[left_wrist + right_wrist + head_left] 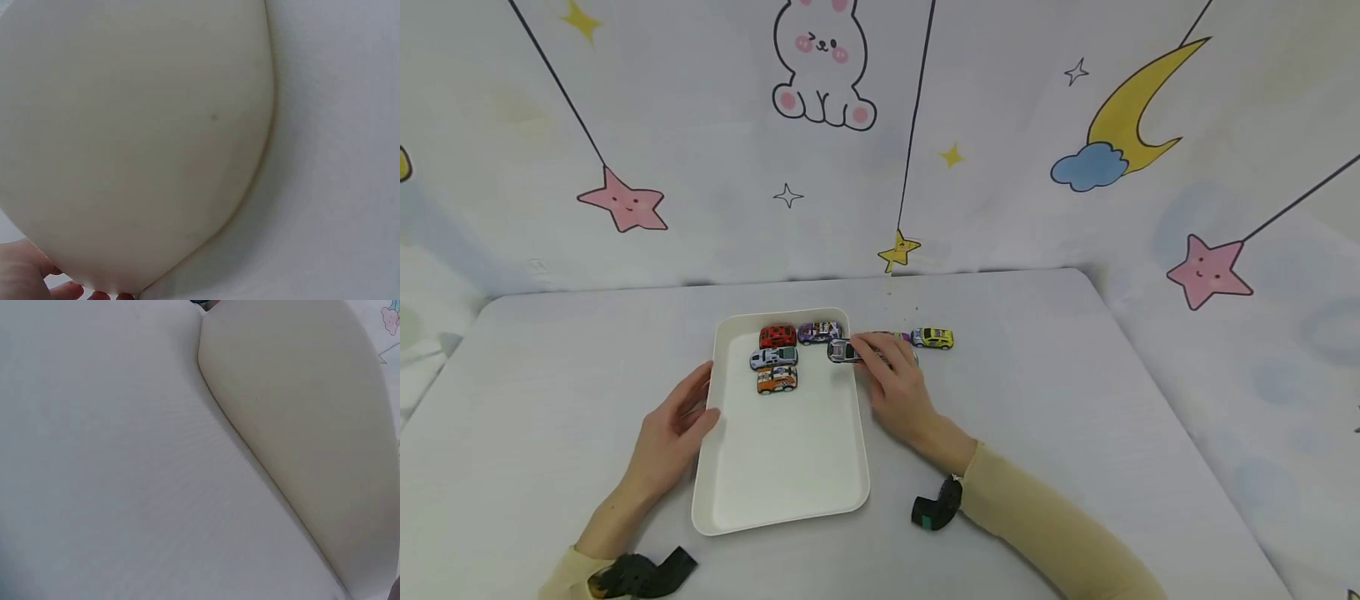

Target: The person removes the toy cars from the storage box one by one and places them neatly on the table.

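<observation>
toy cars — 4 in tray (782, 467), 1 pinched by right hand (895, 387); left hand (673, 429) spread.

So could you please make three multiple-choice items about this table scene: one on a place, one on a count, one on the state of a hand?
1. Where is the yellow toy car?
A. Inside the tray
B. On the table, right of the tray
C. In the left hand

2. How many toy cars lie fully inside the white tray?
A. Two
B. Four
C. Seven

3. What does the right hand do?
A. It holds a silver toy car at the tray's right rim
B. It lies flat and idle on the table
C. It lifts the tray

Key: 1 B, the yellow car stands on the table beyond the rim. 2 B, red, purple, white and orange cars sit at the far end. 3 A, its fingertips are round the silver car, while the left hand rests at the tray's left rim.
</observation>
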### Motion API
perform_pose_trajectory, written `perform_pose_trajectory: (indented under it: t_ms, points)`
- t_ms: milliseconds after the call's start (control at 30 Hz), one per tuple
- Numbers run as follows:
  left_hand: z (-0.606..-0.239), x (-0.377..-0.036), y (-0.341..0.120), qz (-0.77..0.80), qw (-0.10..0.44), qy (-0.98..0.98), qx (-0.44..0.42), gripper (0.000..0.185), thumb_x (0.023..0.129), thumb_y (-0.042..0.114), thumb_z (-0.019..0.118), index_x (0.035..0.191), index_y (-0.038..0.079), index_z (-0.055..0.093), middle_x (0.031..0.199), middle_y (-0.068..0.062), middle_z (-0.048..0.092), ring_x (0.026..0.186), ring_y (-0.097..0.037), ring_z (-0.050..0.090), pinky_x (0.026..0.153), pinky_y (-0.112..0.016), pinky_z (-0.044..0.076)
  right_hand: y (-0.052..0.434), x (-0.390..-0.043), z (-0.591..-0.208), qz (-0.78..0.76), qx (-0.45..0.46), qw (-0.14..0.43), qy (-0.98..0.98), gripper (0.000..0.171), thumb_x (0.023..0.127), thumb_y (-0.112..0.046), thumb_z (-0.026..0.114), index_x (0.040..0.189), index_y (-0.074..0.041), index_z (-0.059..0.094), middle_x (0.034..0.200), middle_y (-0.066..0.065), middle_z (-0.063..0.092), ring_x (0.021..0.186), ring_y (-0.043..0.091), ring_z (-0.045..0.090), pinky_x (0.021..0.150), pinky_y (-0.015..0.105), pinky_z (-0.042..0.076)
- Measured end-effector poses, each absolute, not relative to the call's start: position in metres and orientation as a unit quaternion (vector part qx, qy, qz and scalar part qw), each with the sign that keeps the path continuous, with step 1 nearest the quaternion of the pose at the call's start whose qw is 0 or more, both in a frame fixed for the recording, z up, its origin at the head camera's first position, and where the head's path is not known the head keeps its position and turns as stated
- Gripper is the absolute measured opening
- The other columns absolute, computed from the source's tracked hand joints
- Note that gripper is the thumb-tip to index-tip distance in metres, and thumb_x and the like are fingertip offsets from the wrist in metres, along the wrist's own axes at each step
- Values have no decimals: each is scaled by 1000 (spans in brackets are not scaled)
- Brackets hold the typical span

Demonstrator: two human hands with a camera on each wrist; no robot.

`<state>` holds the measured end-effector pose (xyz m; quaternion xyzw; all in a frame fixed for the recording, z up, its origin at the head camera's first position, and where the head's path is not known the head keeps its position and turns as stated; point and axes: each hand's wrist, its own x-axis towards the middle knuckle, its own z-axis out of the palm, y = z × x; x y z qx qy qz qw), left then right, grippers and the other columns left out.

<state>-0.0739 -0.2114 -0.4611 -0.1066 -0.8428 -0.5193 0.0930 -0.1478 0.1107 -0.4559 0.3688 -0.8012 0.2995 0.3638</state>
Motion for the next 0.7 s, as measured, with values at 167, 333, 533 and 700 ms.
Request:
perform_pose_trajectory:
  t_ms: [167, 333, 533, 700]
  points:
    - [-462, -74, -212, -520, 91, -843, -105, 61, 97, 1, 60, 154, 10, 39, 148, -27, 47, 122, 16, 46, 93, -2, 43, 122, -147, -456, 304, 367, 360, -802, 33, 94, -2, 65, 127, 1, 66, 124, 14, 64, 115, 30, 57, 101, 41, 50]
    - [-462, -74, -213, -521, 89, -842, -107, 61, 97, 1, 60, 154, 9, 39, 148, -27, 47, 122, 16, 46, 93, -2, 43, 136, -147, -456, 308, 365, 376, -794, 33, 91, 1, 68, 124, 4, 66, 121, 16, 65, 110, 32, 59, 96, 42, 53]
    - [-461, -74, -213, -518, 94, -843, -109, 62, 97, 0, 60, 154, 10, 39, 149, -26, 47, 123, 15, 46, 93, -2, 43, 154, -151, -459, 311, 354, 390, -791, 32, 91, 2, 66, 123, 4, 67, 118, 17, 66, 107, 35, 60, 95, 44, 52]
    - [-462, -74, -212, -520, 89, -843, -105, 63, 97, 1, 60, 154, 12, 38, 149, -25, 47, 123, 15, 46, 93, -2, 42, 171, -155, -461, 311, 351, 384, -796, 37, 86, 8, 68, 123, 4, 67, 117, 17, 67, 106, 35, 61, 91, 46, 50]
